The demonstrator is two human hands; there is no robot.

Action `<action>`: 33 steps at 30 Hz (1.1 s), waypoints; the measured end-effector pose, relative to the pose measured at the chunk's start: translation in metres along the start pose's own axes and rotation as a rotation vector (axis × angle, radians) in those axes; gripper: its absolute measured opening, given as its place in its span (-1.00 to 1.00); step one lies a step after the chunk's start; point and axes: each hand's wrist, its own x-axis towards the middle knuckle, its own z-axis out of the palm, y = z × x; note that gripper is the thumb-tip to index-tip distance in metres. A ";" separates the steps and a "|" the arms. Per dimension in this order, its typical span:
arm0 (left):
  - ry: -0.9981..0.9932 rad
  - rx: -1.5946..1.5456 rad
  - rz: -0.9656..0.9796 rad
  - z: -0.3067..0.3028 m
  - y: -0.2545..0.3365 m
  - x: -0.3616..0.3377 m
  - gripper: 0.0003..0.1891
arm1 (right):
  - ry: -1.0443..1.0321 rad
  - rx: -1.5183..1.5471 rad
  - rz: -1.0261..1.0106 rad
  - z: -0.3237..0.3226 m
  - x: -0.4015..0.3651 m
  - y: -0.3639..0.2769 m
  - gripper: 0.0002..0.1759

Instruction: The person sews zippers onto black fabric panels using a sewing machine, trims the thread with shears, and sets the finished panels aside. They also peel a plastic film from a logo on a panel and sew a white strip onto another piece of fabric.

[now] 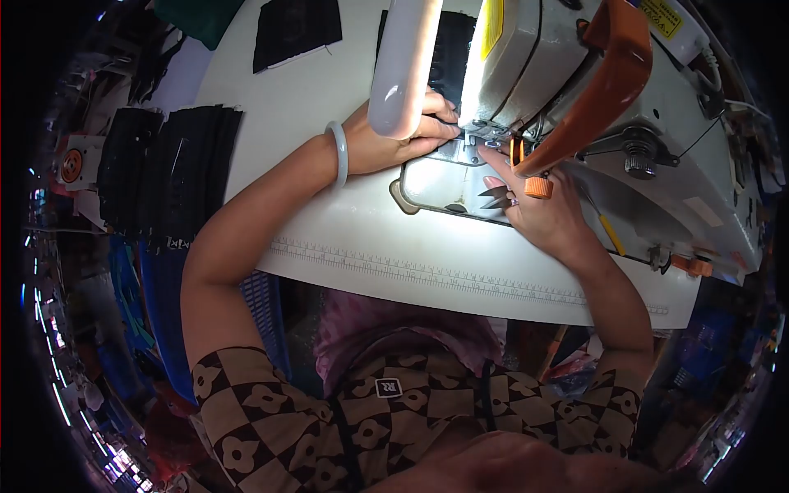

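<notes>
My left hand (411, 131), with a pale bangle (339, 154) on its wrist, rests beside the needle area of a sewing machine (526, 66). Its fingers stretch out, tips on the edge of black fabric (448, 70), and the white lamp tube (403, 74) covers part of the hand. My right hand (546, 209) is at the near side of the presser foot (472, 141), index finger reaching to it. A pair of thread snips (496, 197) is held in its curled fingers, blades pointing left. The orange guard (608, 90) overlaps that hand.
On the white table (329, 222), a black fabric piece (297, 33) lies at the back. Stacked black pieces (193, 168) hang at the left edge. A printed ruler (460, 275) runs along the front edge. A yellow-handled tool (611, 236) lies right of my right hand. A blue basket (265, 316) stands below.
</notes>
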 end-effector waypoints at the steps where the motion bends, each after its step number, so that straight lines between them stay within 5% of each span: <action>1: -0.012 0.005 -0.006 0.000 0.000 0.000 -0.81 | 0.022 -0.003 -0.016 0.000 0.000 0.000 -0.15; 10: -0.032 0.254 -0.004 -0.006 0.028 -0.004 -0.79 | -0.046 -0.007 0.075 0.002 0.003 -0.001 -0.15; 18: 0.103 0.101 -0.051 0.015 0.045 -0.019 -0.71 | -0.140 -0.013 0.137 0.002 0.001 0.001 -0.13; 27: 0.144 0.289 -0.072 0.027 0.059 -0.017 -0.71 | 0.116 0.041 -0.161 -0.006 -0.004 -0.005 -0.28; 33: 0.091 0.090 -0.017 0.018 0.066 -0.021 -0.67 | 0.164 0.084 -0.244 -0.014 -0.006 -0.012 -0.41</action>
